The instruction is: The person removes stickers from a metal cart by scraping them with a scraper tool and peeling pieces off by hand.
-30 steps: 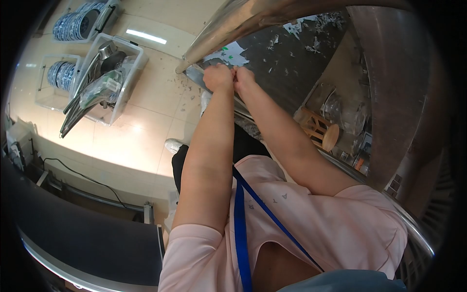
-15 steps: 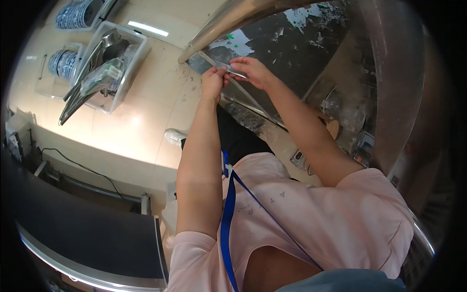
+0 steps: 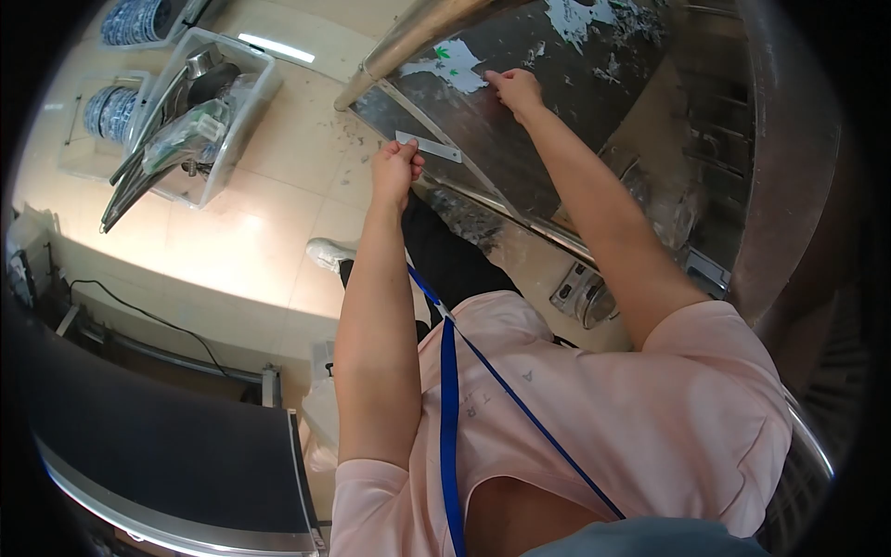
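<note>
My left hand [image 3: 396, 169] is closed on one end of a flat, pale strip [image 3: 429, 147], which points to the right over the near edge of the dark metal surface [image 3: 520, 139]. Farther right and higher up, my right hand [image 3: 520, 91] has its fingers pressed together over that surface. Its fingertips are at the right edge of a torn white sheet with green marks [image 3: 455, 67]; whether they grip a piece of it is too small to tell. Another torn white patch [image 3: 575, 20] lies beyond, with crumpled grey scraps [image 3: 635, 22] around it.
A metal tube [image 3: 399, 54] borders the surface. On the floor at left are a clear bin [image 3: 260, 88] with pans and bagged items, and stacked blue-white dishes [image 3: 113, 113]. A black-topped machine [image 3: 176, 464] is at lower left. A clear container [image 3: 589, 295] lies below my right arm.
My hands were together, then both near the strip; now they are apart. My left hand keeps the strip, while my right hand has left it and moved up to the torn sheet.
</note>
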Available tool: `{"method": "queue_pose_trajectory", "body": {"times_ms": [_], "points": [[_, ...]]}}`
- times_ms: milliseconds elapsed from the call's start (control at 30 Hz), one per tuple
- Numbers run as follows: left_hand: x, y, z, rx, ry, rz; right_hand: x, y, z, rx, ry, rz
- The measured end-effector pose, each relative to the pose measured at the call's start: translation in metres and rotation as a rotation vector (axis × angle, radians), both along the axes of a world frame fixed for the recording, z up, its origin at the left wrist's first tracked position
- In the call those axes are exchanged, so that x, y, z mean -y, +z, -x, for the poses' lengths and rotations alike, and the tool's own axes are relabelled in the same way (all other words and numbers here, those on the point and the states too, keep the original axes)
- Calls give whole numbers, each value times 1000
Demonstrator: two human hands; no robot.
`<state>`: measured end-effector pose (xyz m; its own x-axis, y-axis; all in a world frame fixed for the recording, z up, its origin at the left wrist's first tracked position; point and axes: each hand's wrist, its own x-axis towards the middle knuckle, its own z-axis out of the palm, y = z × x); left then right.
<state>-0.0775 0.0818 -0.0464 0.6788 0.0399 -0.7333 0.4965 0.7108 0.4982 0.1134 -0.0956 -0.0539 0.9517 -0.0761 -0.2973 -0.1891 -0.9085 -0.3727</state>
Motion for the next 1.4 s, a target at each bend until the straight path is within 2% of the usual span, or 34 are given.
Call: {"method": "queue_pose_trajectory", "body": {"times_ms": [100, 133, 233, 333, 433, 533, 633, 733, 833, 933, 1033, 1133, 1233, 1333, 1400], "points": [[2, -1, 3, -8, -3, 19, -22, 8, 8, -105, -160, -109], [3, -2, 3, -8, -2, 24, -22, -1, 6, -65, -192, -117], [5, -2, 1, -8, -1, -3, -23, -9, -3, -192, -314, -88], [6, -3, 0, 2, 2, 11, -25, -12, -6, -180, -342, -136], [8, -4, 0, 2, 10, 25, -34, 17, 7, -190, -381, -401], [8, -7, 1, -14, 8, 33, -29, 20, 15, -173, -356, -573], [9, -10, 0, -17, 17, 42, -25, 22, 21, -100, -460, -587], [10, -11, 0, -19, 9, 34, -32, 28, 21, -123, -415, -394], [13, -11, -1, -22, -2, 21, -40, 28, 19, -116, -226, -132], [15, -9, -1, -2, 6, 30, -32, 0, 9, 32, -52, -32], [14, -8, -2, -3, 6, 36, -32, -7, 1, -13, -145, -56], [15, -9, -3, -6, 6, 30, -30, -2, 5, -17, -131, -204], [15, -10, -4, -3, 6, 30, -32, 19, 14, -150, -240, -479], [17, -10, -4, -8, 3, 43, -36, 43, 9, -102, -176, -743], [19, -10, -4, -5, 9, 58, -31, 49, 1, -23, -197, -774]]}}
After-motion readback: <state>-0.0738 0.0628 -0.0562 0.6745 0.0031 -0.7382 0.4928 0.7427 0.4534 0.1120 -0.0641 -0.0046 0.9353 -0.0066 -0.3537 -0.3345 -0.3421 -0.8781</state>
